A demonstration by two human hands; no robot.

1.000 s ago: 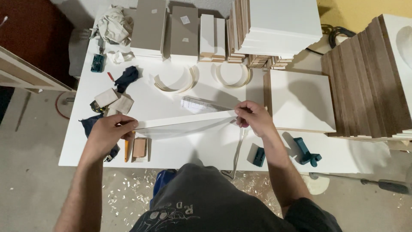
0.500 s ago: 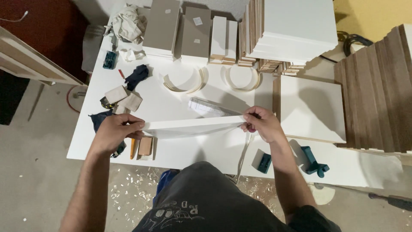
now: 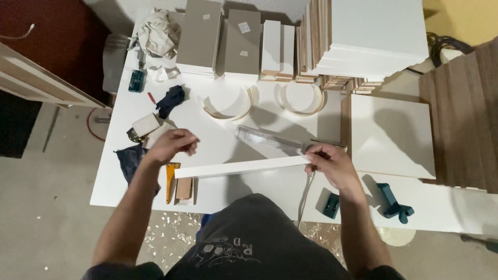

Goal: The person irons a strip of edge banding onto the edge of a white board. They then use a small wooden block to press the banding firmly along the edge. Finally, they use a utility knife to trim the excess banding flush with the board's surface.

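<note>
While our right hand (image 3: 332,165) alone pinches one end of the long white strip (image 3: 239,167) above the white table (image 3: 228,129) and our left hand (image 3: 174,144) hovers loosely curled, holding nothing, the free end could sag — or knock the clear ruler (image 3: 267,141)

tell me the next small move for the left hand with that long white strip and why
Probably bring the left hand back onto the free left end of the long white board strip. Only the right hand pinches it, at its right end, while the left hand hovers just above the other end, not gripping it.
</note>
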